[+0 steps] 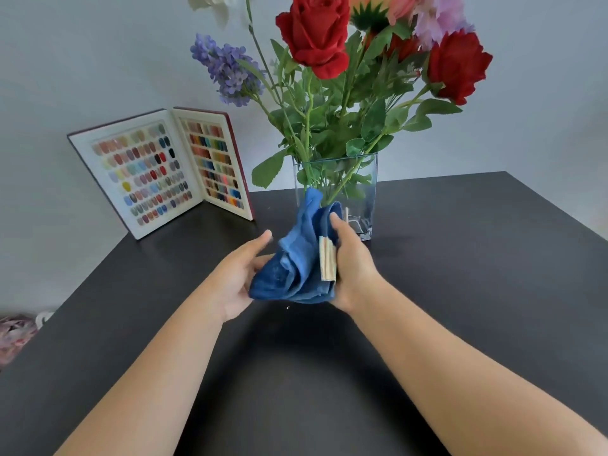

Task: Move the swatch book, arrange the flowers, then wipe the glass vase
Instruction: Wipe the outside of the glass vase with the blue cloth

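A square glass vase (362, 185) stands on the black table (460, 274), full of flowers (345, 77): red roses, a purple sprig, pink blooms and green leaves. Just in front of the vase I hold a bunched blue cloth (297, 258) with a beige label. My right hand (353, 268) grips the cloth from the right, thumb curled over its top. My left hand (238, 278) supports the cloth from the left and below, its thumb held straight. The swatch book (164, 169) stands open and upright at the table's back left, against the wall.
A grey wall runs behind the table. The table's left edge slants from the book toward me; a floral fabric thing (14, 334) lies beyond it at the lower left.
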`<state>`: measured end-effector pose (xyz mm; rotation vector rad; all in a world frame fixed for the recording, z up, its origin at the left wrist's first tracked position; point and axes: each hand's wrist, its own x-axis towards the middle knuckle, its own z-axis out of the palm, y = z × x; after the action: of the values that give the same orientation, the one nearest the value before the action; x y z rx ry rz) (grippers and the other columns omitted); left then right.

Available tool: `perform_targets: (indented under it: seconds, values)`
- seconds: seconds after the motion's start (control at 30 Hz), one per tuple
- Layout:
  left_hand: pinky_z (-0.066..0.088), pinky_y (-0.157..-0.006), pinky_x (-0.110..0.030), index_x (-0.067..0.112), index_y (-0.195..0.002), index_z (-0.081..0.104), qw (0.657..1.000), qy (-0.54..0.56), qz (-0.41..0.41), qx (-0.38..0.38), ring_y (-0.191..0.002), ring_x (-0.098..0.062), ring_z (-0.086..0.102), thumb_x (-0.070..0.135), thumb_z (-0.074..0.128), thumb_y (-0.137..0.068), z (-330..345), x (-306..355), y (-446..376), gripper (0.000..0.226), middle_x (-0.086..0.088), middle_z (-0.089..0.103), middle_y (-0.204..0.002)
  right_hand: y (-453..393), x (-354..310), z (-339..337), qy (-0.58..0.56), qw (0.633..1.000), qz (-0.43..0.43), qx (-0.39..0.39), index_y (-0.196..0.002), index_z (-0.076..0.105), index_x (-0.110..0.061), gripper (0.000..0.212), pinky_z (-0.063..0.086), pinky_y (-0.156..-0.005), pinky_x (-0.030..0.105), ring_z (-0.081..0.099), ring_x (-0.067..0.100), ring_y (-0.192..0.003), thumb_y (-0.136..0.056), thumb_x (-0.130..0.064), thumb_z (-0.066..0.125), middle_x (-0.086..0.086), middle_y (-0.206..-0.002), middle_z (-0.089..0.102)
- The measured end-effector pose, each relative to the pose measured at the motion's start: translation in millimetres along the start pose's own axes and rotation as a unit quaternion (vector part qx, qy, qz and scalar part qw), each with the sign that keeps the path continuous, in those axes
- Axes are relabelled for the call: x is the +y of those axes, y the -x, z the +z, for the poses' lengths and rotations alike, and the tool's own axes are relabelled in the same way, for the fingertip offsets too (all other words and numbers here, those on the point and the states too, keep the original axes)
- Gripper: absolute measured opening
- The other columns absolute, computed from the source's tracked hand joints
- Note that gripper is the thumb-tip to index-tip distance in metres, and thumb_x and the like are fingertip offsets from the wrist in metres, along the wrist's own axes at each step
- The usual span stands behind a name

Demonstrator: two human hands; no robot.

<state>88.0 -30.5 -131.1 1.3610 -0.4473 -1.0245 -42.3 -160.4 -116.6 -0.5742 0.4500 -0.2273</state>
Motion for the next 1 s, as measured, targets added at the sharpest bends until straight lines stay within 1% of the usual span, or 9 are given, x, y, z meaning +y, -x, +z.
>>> perform_targets:
  seconds: [0.07, 0.17, 0.33, 0.43, 0.57, 0.7, 0.8, 0.9, 1.0]
  values:
    - [0.058, -0.074, -0.033, 0.02, -0.093, 0.08, 0.999, 0.039, 0.008, 0.014, -0.094, -0.023, 0.072, 0.044, 0.069, -0.081, -12, -5, 13, 0.029, -0.009, 0.075, -0.106, 0, 13, 16, -0.011, 0.999, 0.021, -0.03, -0.116, 0.067, -0.012, 0.056, 0.057, -0.078, 0.048, 0.07, 0.035, -0.094, -0.084, -0.057, 0.06, 0.017, -0.107, 0.072]
    - [0.058, -0.076, -0.032, 0.019, -0.096, 0.08, 0.996, 0.074, 0.016, 0.043, -0.097, -0.021, 0.071, 0.041, 0.08, -0.069, -35, -15, 33, 0.035, -0.007, 0.073, -0.111, -3, 30, 34, 0.02, 0.997, 0.027, -0.063, -0.128, 0.057, -0.009, 0.072, 0.056, -0.082, 0.044, 0.065, 0.035, -0.104, -0.078, -0.059, 0.066, 0.02, -0.122, 0.064]
    - [0.058, -0.069, -0.034, 0.02, -0.107, 0.076, 0.987, 0.091, 0.013, 0.129, -0.099, -0.024, 0.071, 0.047, 0.075, -0.073, -54, -30, 69, 0.043, -0.009, 0.071, -0.118, -8, 61, 52, 0.074, 0.992, 0.007, -0.1, -0.136, 0.045, -0.007, 0.07, 0.05, -0.092, 0.052, 0.06, 0.042, -0.112, -0.079, -0.037, 0.075, 0.026, -0.13, 0.056]
    - [0.058, -0.078, -0.041, 0.021, -0.143, 0.045, 0.977, 0.135, 0.057, 0.157, -0.111, -0.03, 0.066, 0.036, 0.079, -0.076, -67, -31, 88, 0.077, -0.012, 0.064, -0.129, -14, 79, 64, 0.097, 0.987, -0.004, -0.124, -0.135, 0.044, -0.007, 0.068, 0.05, -0.092, 0.055, 0.061, 0.042, -0.109, -0.079, -0.03, 0.076, 0.027, -0.127, 0.057]
    - [0.059, -0.074, -0.036, 0.053, -0.142, 0.026, 0.961, 0.059, 0.161, 0.216, -0.106, -0.026, 0.069, 0.01, 0.078, -0.076, -90, -24, 118, 0.094, -0.002, 0.071, -0.117, -24, 99, 76, 0.15, 0.984, -0.01, -0.093, -0.132, 0.045, -0.01, 0.083, 0.052, -0.09, 0.054, 0.067, 0.036, -0.101, -0.064, -0.034, 0.087, 0.021, -0.122, 0.062]
    - [0.059, -0.082, -0.038, 0.063, -0.134, 0.033, 0.95, -0.046, 0.209, 0.228, -0.112, -0.023, 0.066, 0.005, 0.076, -0.075, -105, -19, 146, 0.094, 0.002, 0.066, -0.125, -34, 119, 80, 0.189, 0.971, 0.025, -0.147, -0.119, 0.059, -0.011, 0.056, 0.054, -0.086, 0.054, 0.069, 0.034, -0.097, -0.069, -0.022, 0.085, 0.016, -0.112, 0.07]
    - [0.058, -0.082, -0.037, 0.057, -0.139, 0.033, 0.94, -0.089, 0.221, 0.245, -0.113, -0.021, 0.065, 0.003, 0.076, -0.076, -118, -16, 161, 0.093, 0.005, 0.065, -0.127, -38, 138, 88, 0.214, 0.961, 0.056, -0.164, -0.105, 0.065, -0.012, 0.029, 0.058, -0.078, 0.049, 0.071, 0.033, -0.091, -0.078, -0.003, 0.069, 0.014, -0.1, 0.074]
    - [0.057, -0.085, -0.037, 0.047, -0.138, 0.044, 0.938, -0.108, 0.206, 0.259, -0.115, -0.02, 0.064, 0.003, 0.075, -0.076, -141, -17, 181, 0.082, 0.005, 0.064, -0.129, -42, 158, 96, 0.206, 0.966, 0.092, -0.125, -0.103, 0.062, -0.009, 0.029, 0.059, -0.068, 0.044, 0.072, 0.032, -0.084, -0.078, 0.005, 0.057, 0.014, -0.093, 0.075]
    - [0.053, -0.091, -0.028, 0.039, -0.131, 0.057, 0.94, -0.146, 0.173, 0.254, -0.123, -0.013, 0.058, -0.004, 0.07, -0.082, -169, -23, 199, 0.066, 0.007, 0.061, -0.134, -46, 175, 102, 0.238, 0.959, 0.101, -0.116, -0.107, 0.062, -0.006, 0.029, 0.059, -0.071, 0.046, 0.072, 0.032, -0.085, -0.079, 0.0, 0.058, 0.015, -0.097, 0.074]
